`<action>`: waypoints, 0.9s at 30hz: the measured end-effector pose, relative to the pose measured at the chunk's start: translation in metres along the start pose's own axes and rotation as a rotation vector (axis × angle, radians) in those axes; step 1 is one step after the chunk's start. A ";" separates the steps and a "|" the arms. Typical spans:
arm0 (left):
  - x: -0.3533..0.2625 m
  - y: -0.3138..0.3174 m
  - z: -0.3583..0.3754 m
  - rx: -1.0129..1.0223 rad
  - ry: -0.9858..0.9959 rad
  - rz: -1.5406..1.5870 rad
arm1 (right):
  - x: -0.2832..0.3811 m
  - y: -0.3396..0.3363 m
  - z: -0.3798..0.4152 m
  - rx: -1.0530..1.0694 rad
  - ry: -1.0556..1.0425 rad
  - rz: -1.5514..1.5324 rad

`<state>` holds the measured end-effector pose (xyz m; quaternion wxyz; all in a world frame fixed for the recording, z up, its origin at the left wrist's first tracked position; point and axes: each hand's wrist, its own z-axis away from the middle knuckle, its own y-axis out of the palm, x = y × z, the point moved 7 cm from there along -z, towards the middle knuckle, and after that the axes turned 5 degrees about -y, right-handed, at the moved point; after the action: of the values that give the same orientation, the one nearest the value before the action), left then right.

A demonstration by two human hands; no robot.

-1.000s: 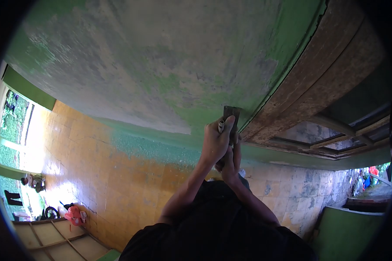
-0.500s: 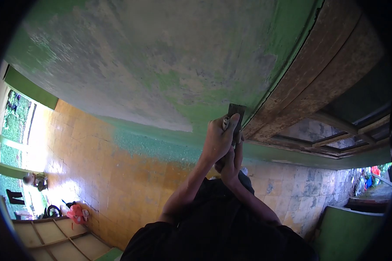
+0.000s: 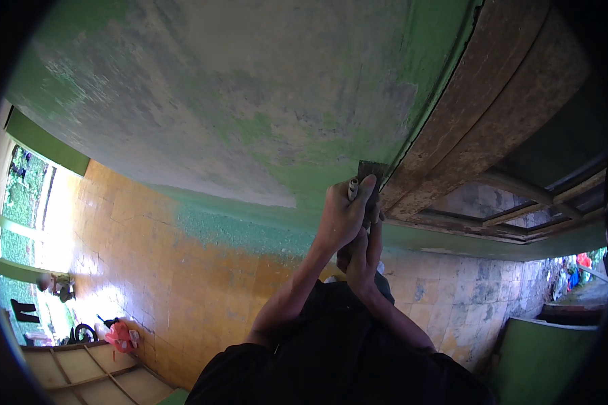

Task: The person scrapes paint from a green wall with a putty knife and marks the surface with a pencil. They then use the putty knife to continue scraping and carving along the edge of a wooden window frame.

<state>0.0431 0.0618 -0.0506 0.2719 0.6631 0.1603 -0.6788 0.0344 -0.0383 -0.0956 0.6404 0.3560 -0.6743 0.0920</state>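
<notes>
A scraper (image 3: 370, 173) with a flat, dark blade rests against the green, patchy wall (image 3: 304, 177), close to the brown wooden frame (image 3: 446, 155). High on the tool, near the blade, my left hand (image 3: 342, 214) is closed around it, thumb lying along the blade. A short whitish stick (image 3: 352, 189), possibly a cigarette, pokes out between that hand's fingers. Lower down, my right hand (image 3: 363, 262) grips the scraper's handle end, its fingers partly covered by the left hand. Most of the handle is hidden by both hands.
Right of the wall is a window (image 3: 520, 202) with wooden bars. Below lies a tiled floor (image 3: 203, 283) with teal dust (image 3: 236, 229) along the wall. A red bag (image 3: 120, 336) and a blurred person (image 3: 59, 286) are at left; a green panel (image 3: 544, 361) stands at lower right.
Both hands have shifted slightly right with the scraper, bringing its blade closer to the wooden frame. The view has turned a little, so the wall sits slightly further left. Both grips stay the same.
</notes>
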 end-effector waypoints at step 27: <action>0.007 0.016 0.001 0.065 0.055 0.232 | 0.018 -0.017 -0.001 0.030 -0.013 0.168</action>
<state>0.0519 0.0478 -0.0549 0.3223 0.7041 0.0679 -0.6291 0.0463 -0.0568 -0.0849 0.6207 0.3085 -0.7043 0.1533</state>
